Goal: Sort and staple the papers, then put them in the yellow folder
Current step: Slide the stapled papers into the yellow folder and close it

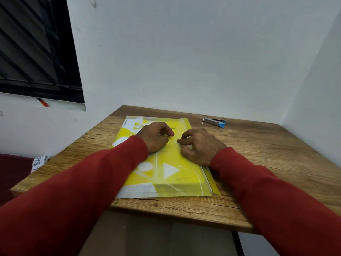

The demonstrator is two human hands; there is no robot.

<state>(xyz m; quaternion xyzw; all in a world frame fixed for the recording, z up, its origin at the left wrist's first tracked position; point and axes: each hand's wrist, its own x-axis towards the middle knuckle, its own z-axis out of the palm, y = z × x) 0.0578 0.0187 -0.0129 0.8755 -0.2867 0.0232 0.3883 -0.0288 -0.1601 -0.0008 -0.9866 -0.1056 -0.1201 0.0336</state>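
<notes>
papers inside yellow folder (171, 174) only dimly visible, folder's middle covered by hands, folder lettering illegible

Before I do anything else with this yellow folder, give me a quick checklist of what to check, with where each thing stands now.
1. Yellow folder lies flat on the wooden table: ok.
2. Left hand rests on the folder, fingers curled: ok.
3. Right hand is on the folder near its right edge strip, fingers curled at the cover: ok.
4. Papers inside the folder: white sheet edges show through the cover, but whether all are in, cannot tell.
5. Papers stapled: cannot tell.
6. Stapler sits apart at the table's far side, clear of both hands: ok.
</notes>
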